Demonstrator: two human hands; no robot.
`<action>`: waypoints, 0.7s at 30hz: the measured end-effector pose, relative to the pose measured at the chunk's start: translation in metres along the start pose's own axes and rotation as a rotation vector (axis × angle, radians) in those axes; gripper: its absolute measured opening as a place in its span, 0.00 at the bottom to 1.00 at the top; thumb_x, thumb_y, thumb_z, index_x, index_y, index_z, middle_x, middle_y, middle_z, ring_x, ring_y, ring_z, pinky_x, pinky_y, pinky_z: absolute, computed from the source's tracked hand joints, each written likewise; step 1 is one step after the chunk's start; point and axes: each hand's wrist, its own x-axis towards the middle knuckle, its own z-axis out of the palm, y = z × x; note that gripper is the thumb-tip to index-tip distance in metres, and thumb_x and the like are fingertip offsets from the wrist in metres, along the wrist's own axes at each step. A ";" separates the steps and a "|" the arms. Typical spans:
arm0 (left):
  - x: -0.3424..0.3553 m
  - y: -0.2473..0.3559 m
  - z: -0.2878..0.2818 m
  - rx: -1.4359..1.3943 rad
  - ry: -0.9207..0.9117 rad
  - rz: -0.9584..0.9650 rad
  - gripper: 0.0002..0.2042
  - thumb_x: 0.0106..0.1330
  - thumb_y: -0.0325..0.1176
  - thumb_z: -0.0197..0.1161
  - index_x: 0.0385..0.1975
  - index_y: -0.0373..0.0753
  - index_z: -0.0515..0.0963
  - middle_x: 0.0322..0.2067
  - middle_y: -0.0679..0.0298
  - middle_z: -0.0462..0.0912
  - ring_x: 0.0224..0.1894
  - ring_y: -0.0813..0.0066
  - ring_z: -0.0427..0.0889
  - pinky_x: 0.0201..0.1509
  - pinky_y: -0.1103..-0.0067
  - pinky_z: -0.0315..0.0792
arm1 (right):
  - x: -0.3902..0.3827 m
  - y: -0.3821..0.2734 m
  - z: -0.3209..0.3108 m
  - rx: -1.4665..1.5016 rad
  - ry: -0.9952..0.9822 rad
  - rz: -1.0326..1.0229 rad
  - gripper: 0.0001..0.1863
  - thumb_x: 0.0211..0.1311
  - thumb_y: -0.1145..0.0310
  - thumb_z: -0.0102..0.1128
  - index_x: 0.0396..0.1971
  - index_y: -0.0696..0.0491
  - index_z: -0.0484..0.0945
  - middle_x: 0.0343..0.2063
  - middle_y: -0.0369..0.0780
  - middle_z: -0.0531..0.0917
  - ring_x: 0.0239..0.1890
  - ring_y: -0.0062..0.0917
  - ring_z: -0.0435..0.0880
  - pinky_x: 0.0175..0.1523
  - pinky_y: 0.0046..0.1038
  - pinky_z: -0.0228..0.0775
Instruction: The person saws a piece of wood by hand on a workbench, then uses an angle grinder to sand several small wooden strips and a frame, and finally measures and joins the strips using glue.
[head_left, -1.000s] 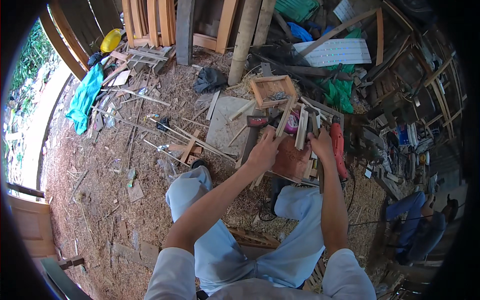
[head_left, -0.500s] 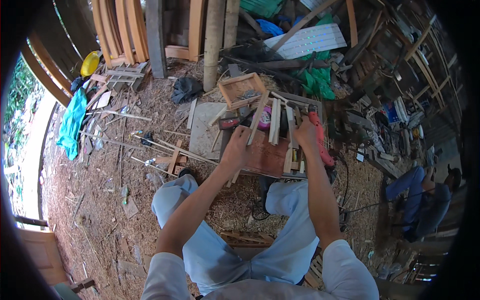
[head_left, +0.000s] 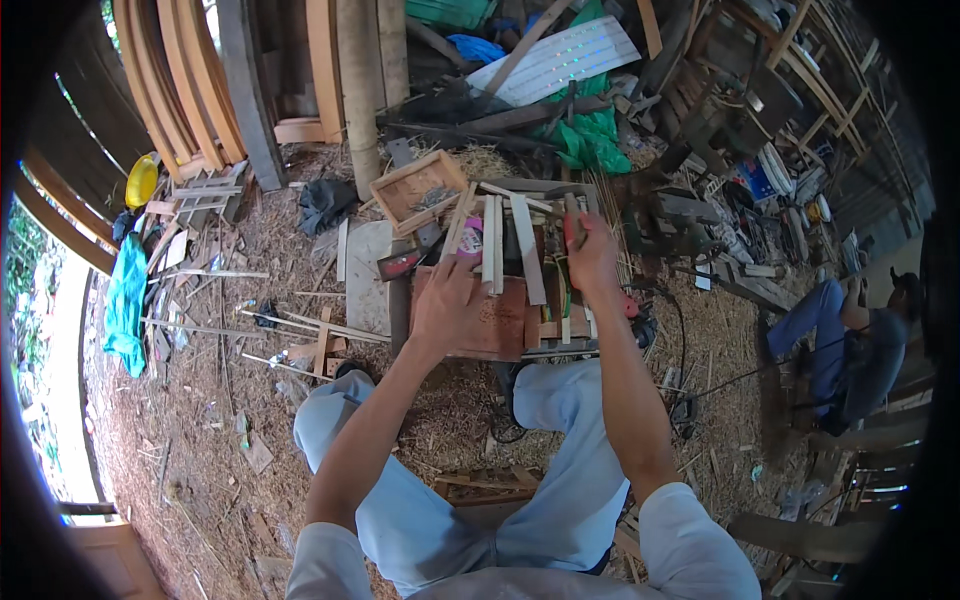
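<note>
My left hand [head_left: 445,302] rests over a reddish-brown board [head_left: 497,325] on the low work surface, fingers stretched forward and holding nothing I can see. Its fingertips come close to the near end of a slanted wooden strip [head_left: 460,215] and a pink round container [head_left: 470,238]. My right hand [head_left: 594,258] is closed over a red power drill [head_left: 629,306], whose middle it hides. Pale wooden strips [head_left: 493,245] lie side by side between my hands, with a wider grey-white strip [head_left: 527,250] beside them. A red and black tool [head_left: 400,264] lies left of the board.
A shallow wooden box [head_left: 415,190] holding small metal pieces sits beyond the work surface. A dark cord [head_left: 680,330] runs over the shavings-covered floor on the right. Thin sticks [head_left: 330,325] lie at left. Another person [head_left: 850,340] sits at far right. A post [head_left: 357,100] stands ahead.
My left hand has let go of the slanted strip and come down over the board. My right hand has moved from the wooden pieces onto the drill. The whole view has shifted.
</note>
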 end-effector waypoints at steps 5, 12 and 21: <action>-0.001 0.005 0.025 0.248 -0.124 0.209 0.22 0.55 0.36 0.65 0.51 0.41 0.73 0.52 0.57 0.71 0.56 0.55 0.68 0.57 0.63 0.63 | -0.009 0.013 0.038 -0.052 -0.087 -0.183 0.21 0.53 0.76 0.59 0.49 0.56 0.72 0.41 0.52 0.80 0.44 0.48 0.79 0.46 0.40 0.71; -0.001 0.001 0.031 0.227 -0.150 0.166 0.19 0.58 0.35 0.64 0.50 0.43 0.73 0.55 0.56 0.69 0.58 0.54 0.67 0.60 0.63 0.62 | 0.001 0.036 -0.001 -0.373 0.000 -0.115 0.25 0.56 0.58 0.62 0.47 0.61 0.70 0.40 0.55 0.77 0.47 0.50 0.76 0.47 0.46 0.68; 0.002 0.001 0.032 0.217 -0.155 0.149 0.19 0.56 0.33 0.64 0.49 0.40 0.74 0.54 0.55 0.70 0.56 0.54 0.68 0.58 0.63 0.63 | 0.004 0.058 -0.001 -0.427 -0.203 0.054 0.49 0.47 0.36 0.63 0.56 0.63 0.61 0.49 0.56 0.70 0.51 0.50 0.74 0.56 0.47 0.66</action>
